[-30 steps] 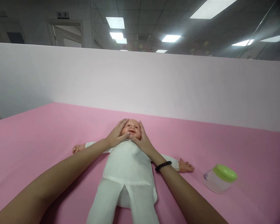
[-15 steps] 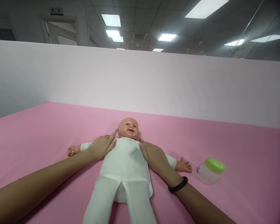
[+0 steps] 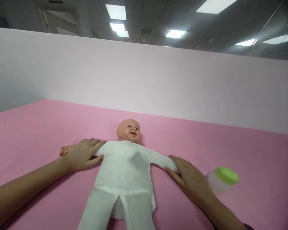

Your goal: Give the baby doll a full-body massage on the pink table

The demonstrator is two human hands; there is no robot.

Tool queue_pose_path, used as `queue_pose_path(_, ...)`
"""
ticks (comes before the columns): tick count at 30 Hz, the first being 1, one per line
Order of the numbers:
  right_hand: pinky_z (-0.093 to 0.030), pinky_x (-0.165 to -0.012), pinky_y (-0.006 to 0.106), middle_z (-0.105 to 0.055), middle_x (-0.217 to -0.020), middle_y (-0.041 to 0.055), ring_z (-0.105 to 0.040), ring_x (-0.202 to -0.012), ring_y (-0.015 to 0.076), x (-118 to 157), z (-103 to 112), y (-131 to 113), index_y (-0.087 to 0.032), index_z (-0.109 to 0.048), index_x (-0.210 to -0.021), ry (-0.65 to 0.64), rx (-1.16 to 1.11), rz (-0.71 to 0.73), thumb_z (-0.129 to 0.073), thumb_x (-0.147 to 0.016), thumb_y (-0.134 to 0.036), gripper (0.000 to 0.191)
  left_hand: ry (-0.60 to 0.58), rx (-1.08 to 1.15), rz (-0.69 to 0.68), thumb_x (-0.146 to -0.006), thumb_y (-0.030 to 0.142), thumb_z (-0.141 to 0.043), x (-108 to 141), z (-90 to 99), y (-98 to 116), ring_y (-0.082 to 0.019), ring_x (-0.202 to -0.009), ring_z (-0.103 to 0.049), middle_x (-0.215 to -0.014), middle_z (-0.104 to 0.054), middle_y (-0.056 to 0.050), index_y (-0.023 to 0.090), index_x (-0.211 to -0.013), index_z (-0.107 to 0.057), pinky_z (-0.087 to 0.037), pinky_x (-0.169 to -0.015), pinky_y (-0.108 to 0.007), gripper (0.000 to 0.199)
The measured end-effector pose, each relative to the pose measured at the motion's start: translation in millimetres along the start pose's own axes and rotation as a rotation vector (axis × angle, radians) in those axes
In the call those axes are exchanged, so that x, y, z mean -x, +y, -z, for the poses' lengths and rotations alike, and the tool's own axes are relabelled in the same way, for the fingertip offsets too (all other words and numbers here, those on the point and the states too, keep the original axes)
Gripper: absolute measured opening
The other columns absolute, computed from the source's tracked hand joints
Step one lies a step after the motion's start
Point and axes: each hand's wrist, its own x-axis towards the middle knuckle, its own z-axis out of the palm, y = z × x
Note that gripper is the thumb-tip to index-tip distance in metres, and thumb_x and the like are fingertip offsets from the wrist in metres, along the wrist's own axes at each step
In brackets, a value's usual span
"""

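Note:
A baby doll [image 3: 124, 166] with a bald head and white clothes lies on its back, arms spread to both sides. My left hand [image 3: 85, 155] lies across the doll's arm on the left, fingers over the sleeve's upper edge and thumb along the lower one. Only the doll's small fist shows beyond it. On the right, my right hand [image 3: 190, 175] clasps the other arm near the sleeve end, thumb below and fingers above. That arm's hand is hidden under my palm.
A clear container with a green lid [image 3: 227, 175] stands right of my right hand, partly blurred. Everything rests on a pink padded surface [image 3: 254, 153]. Behind it runs a low white wall [image 3: 144, 76], with a room and ceiling lights beyond.
Both hands have moved outward from the doll's shoulders along its arms, my right one farther, down to the sleeve end. The doll's head has tilted slightly. The view has shifted a little.

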Motion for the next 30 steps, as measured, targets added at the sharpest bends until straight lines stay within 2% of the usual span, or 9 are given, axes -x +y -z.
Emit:
queue_pose_path(4,-0.056,-0.081,0.043,-0.072,-0.11,0.0084,-0.069,-0.098,0.0299,-2,-1,3,-0.024,-0.064,-0.121,0.034,0.006,0.057,-0.058,-0.092,-0.052,0.041,0.015,-0.01,-0.12,-0.095,0.042,-0.051,8,2.2,-24,-0.029,-0.11,-0.066,-0.127,-0.068,-0.01,0.024,-0.147,-0.048,-0.049,-0.091,-0.038,0.054)
queue_pose_path(9,-0.055,-0.075,0.041,-0.07,-0.099,0.0063,-0.067,-0.088,0.0271,-2,-9,11,-0.022,-0.062,-0.11,0.044,-0.004,-0.013,-0.055,-0.084,-0.032,0.029,-0.005,0.031,-0.252,-0.094,0.032,-0.052,19,7.5,-73,-0.024,-0.104,-0.067,-0.12,-0.07,-0.009,0.025,-0.147,-0.046,-0.048,-0.086,-0.032,0.054)
queue_pose_path(12,-0.054,-0.074,0.042,-0.069,-0.095,0.0064,-0.066,-0.087,0.0279,-2,-13,18,-0.022,-0.063,-0.104,0.129,0.007,-0.013,-0.056,-0.08,-0.031,0.027,0.01,0.025,-0.188,-0.092,0.034,-0.055,28,11.3,-98,-0.022,-0.089,-0.067,-0.105,-0.072,-0.007,0.023,-0.13,-0.06,-0.047,-0.076,-0.03,0.039)
queue_pose_path(15,-0.053,-0.082,0.048,-0.068,-0.1,0.0087,-0.065,-0.095,0.0311,-2,-16,24,-0.022,-0.063,-0.106,0.275,0.056,0.065,-0.059,-0.081,-0.035,0.028,0.08,0.062,-0.024,-0.089,0.04,-0.061,35,11.2,-108,-0.019,-0.079,-0.065,-0.094,-0.071,-0.004,0.022,-0.111,-0.067,-0.045,-0.069,-0.028,0.029)
queue_pose_path(18,-0.051,-0.095,0.056,-0.063,-0.118,0.0133,-0.06,-0.112,0.0366,-2,-19,28,-0.021,-0.066,-0.113,0.39,0.098,0.047,-0.06,-0.085,-0.041,0.035,0.213,0.222,0.124,-0.084,0.044,-0.068,33,5.8,-103,-0.021,-0.085,-0.067,-0.101,-0.072,-0.005,0.023,-0.112,-0.067,-0.05,-0.073,-0.029,0.035)
queue_pose_path(21,-0.05,-0.099,0.063,-0.051,-0.138,0.015,-0.054,-0.125,0.0414,1,-19,25,-0.024,-0.068,-0.123,0.394,0.043,-0.117,-0.059,-0.088,-0.051,0.045,0.404,0.502,0.257,-0.077,0.045,-0.077,24,-1.8,-91,-0.026,-0.099,-0.068,-0.111,-0.071,-0.007,0.024,-0.113,-0.064,-0.056,-0.083,-0.034,0.044)
queue_pose_path(23,-0.05,-0.101,0.066,-0.038,-0.153,0.0141,-0.046,-0.136,0.0441,1,-16,17,-0.028,-0.066,-0.132,0.366,-0.062,-0.264,-0.059,-0.088,-0.058,0.054,0.536,0.738,0.36,-0.072,0.046,-0.083,16,-6.0,-80,-0.027,-0.107,-0.068,-0.119,-0.068,-0.008,0.024,-0.119,-0.06,-0.059,-0.086,-0.037,0.056)
queue_pose_path(26,-0.046,-0.109,0.065,-0.024,-0.164,0.0122,-0.034,-0.148,0.0446,-1,-7,-2,-0.031,-0.057,-0.145,0.349,-0.332,-0.448,-0.061,-0.084,-0.068,0.071,0.587,1.11,0.482,-0.07,0.044,-0.088,6,-9.0,-61,-0.026,-0.113,-0.068,-0.125,-0.066,-0.008,0.028,-0.133,-0.052,-0.06,-0.092,-0.039,0.074)
queue_pose_path(30,-0.046,-0.114,0.057,-0.048,-0.154,0.0126,-0.056,-0.135,0.0358,-7,5,-29,-0.036,-0.02,-0.163,0.325,-0.871,-0.589,-0.079,-0.075,-0.065,0.109,0.553,1.459,0.566,-0.076,0.043,-0.086,-3,-9.8,-35,-0.025,-0.118,-0.069,-0.128,-0.069,-0.007,0.031,-0.138,-0.052,-0.057,-0.103,-0.042,0.072)
